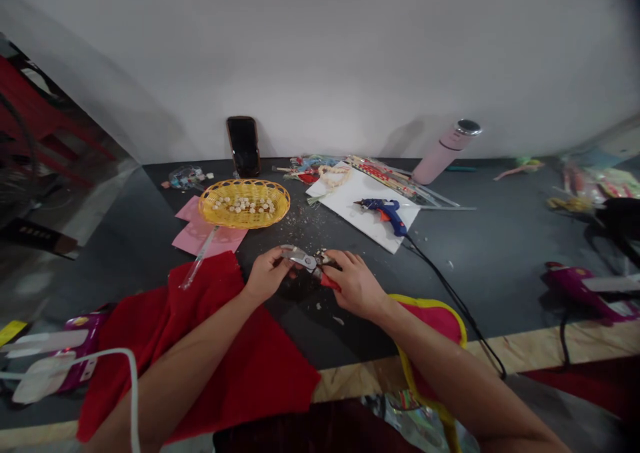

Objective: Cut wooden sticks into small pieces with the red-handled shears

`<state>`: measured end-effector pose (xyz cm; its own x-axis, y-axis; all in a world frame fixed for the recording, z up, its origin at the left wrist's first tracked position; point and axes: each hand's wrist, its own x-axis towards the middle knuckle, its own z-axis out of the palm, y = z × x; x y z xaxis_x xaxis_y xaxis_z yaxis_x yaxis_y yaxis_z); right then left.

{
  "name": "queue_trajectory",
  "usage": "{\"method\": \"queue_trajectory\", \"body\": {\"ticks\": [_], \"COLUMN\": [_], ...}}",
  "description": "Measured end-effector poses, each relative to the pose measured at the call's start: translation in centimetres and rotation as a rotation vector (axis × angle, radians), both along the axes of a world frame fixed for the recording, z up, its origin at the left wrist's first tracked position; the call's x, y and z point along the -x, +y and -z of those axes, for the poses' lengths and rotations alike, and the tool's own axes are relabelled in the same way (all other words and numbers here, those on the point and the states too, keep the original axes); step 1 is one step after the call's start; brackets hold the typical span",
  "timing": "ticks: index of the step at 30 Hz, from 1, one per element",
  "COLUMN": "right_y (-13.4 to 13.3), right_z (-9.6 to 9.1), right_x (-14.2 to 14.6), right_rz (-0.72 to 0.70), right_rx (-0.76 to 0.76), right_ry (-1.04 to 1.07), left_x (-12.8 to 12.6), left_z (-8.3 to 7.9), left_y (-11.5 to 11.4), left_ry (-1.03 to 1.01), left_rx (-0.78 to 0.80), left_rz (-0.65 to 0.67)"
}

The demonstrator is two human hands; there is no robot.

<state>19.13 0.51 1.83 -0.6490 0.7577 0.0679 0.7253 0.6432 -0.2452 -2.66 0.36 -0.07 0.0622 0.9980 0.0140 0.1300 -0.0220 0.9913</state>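
Note:
My left hand (pixel 269 274) and my right hand (pixel 353 281) meet over the dark table (pixel 500 259) near its front edge. Between them is a pair of metal pliers (pixel 304 260) with red handles. My right hand is closed round the red handles. My left hand pinches at the jaw end, holding something too small to make out. Small white scraps lie on the table under and around the hands.
A yellow basket (pixel 244 203) of pale beads stands behind the hands on pink paper (pixel 200 236). Red cloth (pixel 215 346) lies front left. A blue glue gun (pixel 384 211) rests on white paper, its cord running right. A phone (pixel 243 146) and pink bottle (pixel 445 151) stand by the wall.

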Motion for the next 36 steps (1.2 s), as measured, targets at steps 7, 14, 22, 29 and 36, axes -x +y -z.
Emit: {"method": "queue_trajectory", "body": {"ticks": [7, 14, 22, 29, 36], "right_y": [0.3, 0.7, 0.8, 0.5, 0.1], "right_z": [-0.6, -1.0, -0.8, -0.5, 0.0], "right_x": [-0.2, -0.8, -0.8, -0.5, -0.2], "right_rz": [-0.037, -0.086, -0.077, -0.063, -0.029], "right_rx": [-0.003, 0.022, 0.019, 0.014, 0.0], "right_ry": [0.009, -0.005, 0.001, -0.001, 0.001], "left_x": [0.0, 0.3, 0.7, 0.5, 0.5], "left_z": [-0.3, 0.1, 1.2, 0.7, 1.1], "left_y": [-0.1, 0.0, 0.0, -0.2, -0.1], "left_ry": [0.042, 0.123, 0.177, 0.148, 0.058], "left_rx": [0.009, -0.038, -0.071, -0.077, -0.02], "left_rz": [-0.065, -0.005, 0.034, 0.009, 0.003]}}
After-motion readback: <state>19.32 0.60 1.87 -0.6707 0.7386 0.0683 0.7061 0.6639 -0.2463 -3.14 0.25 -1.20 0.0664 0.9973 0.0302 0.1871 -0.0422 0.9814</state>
